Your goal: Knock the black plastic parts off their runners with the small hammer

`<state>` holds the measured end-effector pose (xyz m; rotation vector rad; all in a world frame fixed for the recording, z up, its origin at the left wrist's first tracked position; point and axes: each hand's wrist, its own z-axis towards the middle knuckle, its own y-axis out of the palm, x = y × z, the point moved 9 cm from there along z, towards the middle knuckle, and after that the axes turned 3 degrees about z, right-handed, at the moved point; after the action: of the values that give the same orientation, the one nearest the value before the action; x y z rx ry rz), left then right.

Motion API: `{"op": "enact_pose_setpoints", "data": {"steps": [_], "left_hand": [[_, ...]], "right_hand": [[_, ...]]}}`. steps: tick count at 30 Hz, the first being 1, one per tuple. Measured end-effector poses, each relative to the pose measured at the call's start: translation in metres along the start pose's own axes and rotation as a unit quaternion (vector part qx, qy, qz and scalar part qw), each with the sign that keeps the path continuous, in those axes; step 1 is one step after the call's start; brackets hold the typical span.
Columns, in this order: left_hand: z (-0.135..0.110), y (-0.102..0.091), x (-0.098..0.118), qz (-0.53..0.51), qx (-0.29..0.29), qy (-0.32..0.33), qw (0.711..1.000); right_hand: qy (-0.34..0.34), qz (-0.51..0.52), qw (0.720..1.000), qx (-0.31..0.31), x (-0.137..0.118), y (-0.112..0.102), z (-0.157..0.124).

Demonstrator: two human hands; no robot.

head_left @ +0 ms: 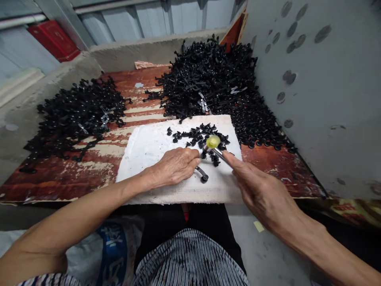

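Note:
My right hand (251, 176) is wrapped round the metal handle of a small hammer (213, 142) with a round yellow face. The hammer head is just beyond the fingertips of my left hand (180, 165). Those fingers are pinched on a black linkage arm (203, 174), whose round end sticks out toward me; the rest of it is hidden under the hand. Both hands are over a white padded sheet (143, 153). Small black round-headed pieces (196, 135) lie scattered on the sheet, several of them around the hammer head.
A large heap of black linkage parts (208, 75) rises at the back right against the grey panel (321, 99). Another pile of black parts (80, 107) covers the left of the worn red-brown tabletop (131, 95). A red box (55, 39) is at the upper left.

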<state>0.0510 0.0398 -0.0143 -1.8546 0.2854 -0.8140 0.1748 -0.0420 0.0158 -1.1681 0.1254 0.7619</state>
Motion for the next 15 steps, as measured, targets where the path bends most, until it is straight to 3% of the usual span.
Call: {"op": "enact_pose_setpoints", "data": {"steps": [4,5,9,13,15], "left_hand": [[-0.001,0.0,0.0,-0.006,-0.001,0.011,1.0],[-0.001,0.0,0.001,-0.012,0.0,0.019,1.0],[0.001,0.001,-0.001,-0.03,-0.007,0.036,0.999],[0.003,0.0,-0.003,-0.049,-0.01,0.048,0.998],[0.003,0.0,-0.003,-0.057,-0.016,0.051,0.997]], "right_hand": [[-0.011,0.03,0.994,0.101,-0.005,-0.02,0.001],[-0.013,0.02,0.995,0.098,-0.006,-0.019,0.001],[-0.004,-0.002,1.0,-0.007,-0.001,0.003,0.003],[0.001,0.051,0.997,0.058,-0.002,-0.014,0.004],[0.002,0.057,0.996,0.062,-0.004,-0.018,0.005]]}}
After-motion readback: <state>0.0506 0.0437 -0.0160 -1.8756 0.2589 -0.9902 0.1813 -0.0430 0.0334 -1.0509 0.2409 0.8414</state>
